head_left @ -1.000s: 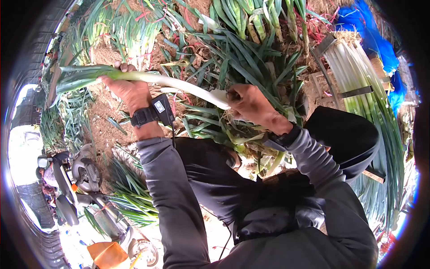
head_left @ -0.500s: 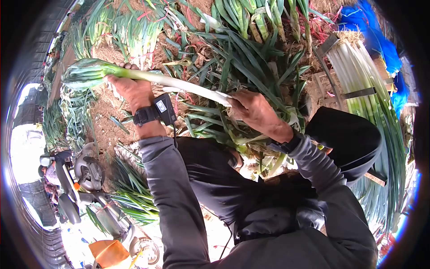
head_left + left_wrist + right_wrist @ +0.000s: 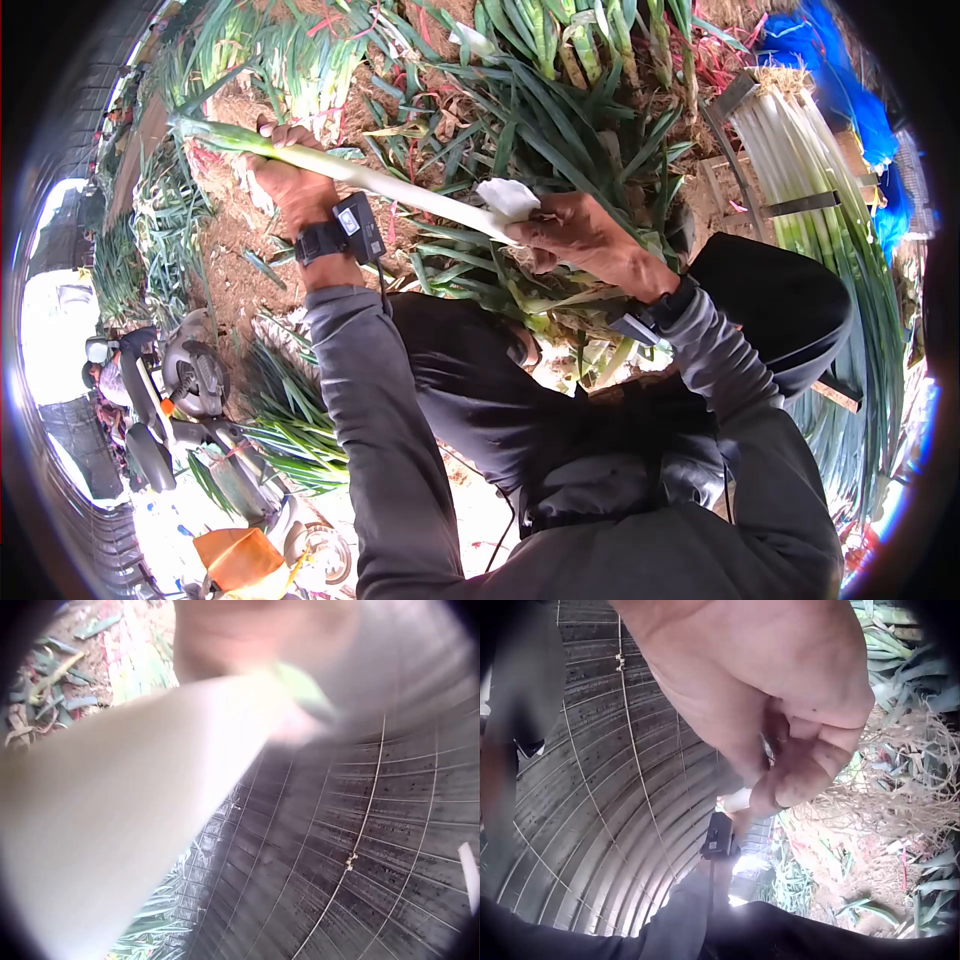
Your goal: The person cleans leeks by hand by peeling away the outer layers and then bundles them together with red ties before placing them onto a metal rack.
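A long green onion (image 3: 400, 190) spans both hands, its leafy end at the left and its white end at the right. My left hand (image 3: 298, 188) grips the stalk just below the leaves; the left wrist view shows the pale stalk (image 3: 127, 795) large and close, with the blurred hand (image 3: 255, 637) behind it. My right hand (image 3: 595, 240) pinches the white end, fingers curled and thumb pressed in, as the right wrist view also shows of this hand (image 3: 780, 690). A loose white flap of skin (image 3: 508, 198) stands up beside the right fingers. The onion's very tip is hidden by that hand.
Heaps of green onions (image 3: 540, 120) lie on the ground ahead, with red ties and dry roots (image 3: 900, 787). A bundle in a metal-barred rack (image 3: 790, 150) stands at the right, near blue plastic (image 3: 815, 60). A motorbike (image 3: 195, 370) is at the left. My bent knee (image 3: 770, 310) is near the right arm.
The leafy end has turned and now looks narrower, and the stalk slopes more steeply down to the right. A white flap of skin now stands up at the right hand, which has shifted slightly right.
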Demonstrator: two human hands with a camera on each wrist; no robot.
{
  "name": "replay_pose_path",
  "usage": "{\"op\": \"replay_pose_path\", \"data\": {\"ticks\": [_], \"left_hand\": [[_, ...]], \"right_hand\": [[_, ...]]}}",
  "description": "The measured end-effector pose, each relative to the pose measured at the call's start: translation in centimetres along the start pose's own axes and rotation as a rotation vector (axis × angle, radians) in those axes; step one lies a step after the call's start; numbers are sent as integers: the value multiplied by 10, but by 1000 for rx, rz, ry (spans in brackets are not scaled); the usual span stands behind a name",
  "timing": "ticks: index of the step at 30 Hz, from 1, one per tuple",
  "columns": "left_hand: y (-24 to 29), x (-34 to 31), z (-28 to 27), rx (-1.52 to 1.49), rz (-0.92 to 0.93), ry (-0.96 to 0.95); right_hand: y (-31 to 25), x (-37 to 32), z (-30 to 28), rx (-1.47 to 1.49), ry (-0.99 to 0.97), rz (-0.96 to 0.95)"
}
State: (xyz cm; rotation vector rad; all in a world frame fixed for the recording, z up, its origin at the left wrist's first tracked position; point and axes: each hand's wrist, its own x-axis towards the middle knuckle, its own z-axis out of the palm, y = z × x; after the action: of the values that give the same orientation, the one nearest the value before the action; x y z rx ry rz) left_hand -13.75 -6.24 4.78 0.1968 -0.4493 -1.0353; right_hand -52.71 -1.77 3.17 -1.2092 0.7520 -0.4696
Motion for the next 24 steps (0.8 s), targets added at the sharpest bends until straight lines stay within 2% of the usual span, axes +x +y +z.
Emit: {"op": "replay_pose_path", "data": {"ticks": [4, 7, 9, 11, 15, 16, 17, 19, 21, 24], "left_hand": [[4, -3, -5, 254, 3, -19], [-2, 1, 5, 64, 35, -69], [-9, 1, 24, -45, 88, 53], [-10, 0, 33, -76, 86, -4], [-9, 4, 20, -83, 50, -42], [1, 7, 7, 47, -92, -120], [2, 3, 5, -18, -96, -171], [-4, 0, 17, -164, -91, -272], [-3, 1, 20, -237, -105, -219], [-7, 3, 27, -239, -2, -136]], "right_hand": [[6, 3, -5, -101, -74, -17], [3, 2, -2, -114, -133, -1], [-2, 4, 1, -107, -150, 33], [-7, 2, 2, -90, -128, 89], [-6, -3, 4, 37, -132, 46], [4, 0, -2, -34, -168, 56], [7, -2, -5, -17, -169, 50], [4, -4, -6, 205, -226, 146], [4, -4, -4, 156, -235, 63], [-6, -8, -3, 269, -252, 145]]}}
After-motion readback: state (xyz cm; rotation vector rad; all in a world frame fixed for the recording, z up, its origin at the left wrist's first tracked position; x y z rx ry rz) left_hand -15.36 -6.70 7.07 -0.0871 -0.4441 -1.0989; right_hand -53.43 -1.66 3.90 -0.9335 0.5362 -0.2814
